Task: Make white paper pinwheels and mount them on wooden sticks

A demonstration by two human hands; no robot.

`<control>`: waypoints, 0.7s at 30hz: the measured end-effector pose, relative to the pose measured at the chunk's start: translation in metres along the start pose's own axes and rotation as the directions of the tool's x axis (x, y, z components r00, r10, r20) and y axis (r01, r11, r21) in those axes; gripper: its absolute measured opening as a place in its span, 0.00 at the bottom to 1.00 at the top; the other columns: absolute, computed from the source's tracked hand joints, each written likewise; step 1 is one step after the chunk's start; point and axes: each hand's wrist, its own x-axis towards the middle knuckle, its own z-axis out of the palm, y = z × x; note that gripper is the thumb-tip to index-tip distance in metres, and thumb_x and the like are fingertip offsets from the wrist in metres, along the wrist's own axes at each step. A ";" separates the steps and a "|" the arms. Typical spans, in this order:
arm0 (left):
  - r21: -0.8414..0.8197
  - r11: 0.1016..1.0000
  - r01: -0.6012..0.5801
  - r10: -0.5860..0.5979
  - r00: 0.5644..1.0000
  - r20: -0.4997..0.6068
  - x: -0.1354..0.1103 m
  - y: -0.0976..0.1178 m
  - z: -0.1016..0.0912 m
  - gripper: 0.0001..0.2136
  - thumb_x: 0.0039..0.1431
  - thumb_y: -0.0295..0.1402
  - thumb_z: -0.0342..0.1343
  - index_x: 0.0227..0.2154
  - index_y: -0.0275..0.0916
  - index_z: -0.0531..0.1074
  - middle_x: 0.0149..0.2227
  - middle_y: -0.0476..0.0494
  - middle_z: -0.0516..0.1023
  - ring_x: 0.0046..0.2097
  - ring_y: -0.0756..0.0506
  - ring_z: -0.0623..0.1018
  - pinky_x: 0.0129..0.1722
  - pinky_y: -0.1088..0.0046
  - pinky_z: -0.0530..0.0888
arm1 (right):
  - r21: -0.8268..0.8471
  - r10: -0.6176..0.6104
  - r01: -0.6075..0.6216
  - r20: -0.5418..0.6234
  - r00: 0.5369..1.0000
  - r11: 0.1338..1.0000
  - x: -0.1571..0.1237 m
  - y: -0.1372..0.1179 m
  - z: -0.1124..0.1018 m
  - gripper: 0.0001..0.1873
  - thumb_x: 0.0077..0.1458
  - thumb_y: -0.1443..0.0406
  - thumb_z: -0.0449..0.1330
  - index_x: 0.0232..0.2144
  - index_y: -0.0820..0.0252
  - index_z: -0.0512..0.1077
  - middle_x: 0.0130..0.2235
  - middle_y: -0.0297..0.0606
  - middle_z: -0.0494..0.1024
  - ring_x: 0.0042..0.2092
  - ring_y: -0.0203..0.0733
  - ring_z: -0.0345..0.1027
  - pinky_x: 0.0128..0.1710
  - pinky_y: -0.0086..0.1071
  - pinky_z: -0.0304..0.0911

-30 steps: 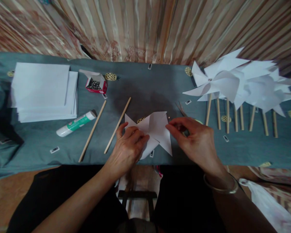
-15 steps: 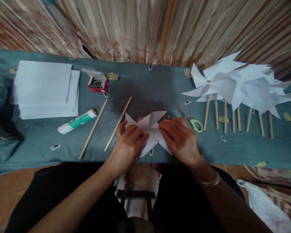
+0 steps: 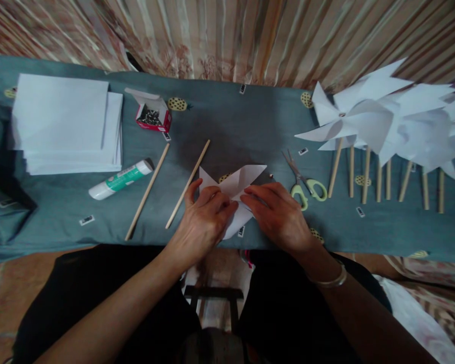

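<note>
Between my hands, at the table's front edge, lies a white paper pinwheel [image 3: 246, 178] with cut, pointed corners. My left hand [image 3: 207, 215] is closed on its left side, thumb and fingers near the centre. From the right, my right hand [image 3: 278, 215] pinches a folded flap toward the middle and covers the right corner. A small pin-like bit [image 3: 271, 176] sits just beyond the right fingers. Scissors [image 3: 306, 187] with pale green handles lie to the right of that hand. A wooden stick [image 3: 187, 184] rests beside my left hand, with a second stick [image 3: 147, 192] farther left.
A glue stick [image 3: 119, 180] lies at the left, below a stack of white paper [image 3: 62, 114]. An open red box [image 3: 153, 116] holds small metal pieces. Several finished pinwheels [image 3: 367, 119] on sticks overlap at the right. A pleated curtain [image 3: 227, 40] hangs behind the table.
My right hand has moved inward with a paper flap toward the pinwheel's centre, uncovering more of the scissors. My left hand stays on the paper. The view has shifted slightly.
</note>
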 end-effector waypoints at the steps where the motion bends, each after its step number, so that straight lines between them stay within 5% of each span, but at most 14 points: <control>1: 0.000 1.000 -0.003 0.003 1.000 -0.003 0.000 0.000 0.000 0.09 0.64 0.30 0.50 0.43 0.40 0.74 0.38 0.46 0.78 0.47 0.41 0.71 0.60 0.47 0.57 | 0.013 0.008 -0.009 0.007 1.000 1.000 0.000 0.000 0.000 0.14 0.61 0.72 0.54 0.45 0.58 0.76 0.46 0.42 0.79 0.46 0.45 0.68 0.48 0.41 0.69; 21: 0.002 1.000 0.014 -0.014 1.000 0.008 0.002 0.002 -0.003 0.09 0.64 0.29 0.49 0.44 0.43 0.73 0.37 0.48 0.78 0.47 0.41 0.73 0.60 0.46 0.57 | -0.018 0.008 -0.005 0.158 0.987 1.000 -0.002 0.003 0.000 0.18 0.60 0.74 0.53 0.48 0.54 0.74 0.49 0.41 0.76 0.48 0.48 0.63 0.46 0.43 0.63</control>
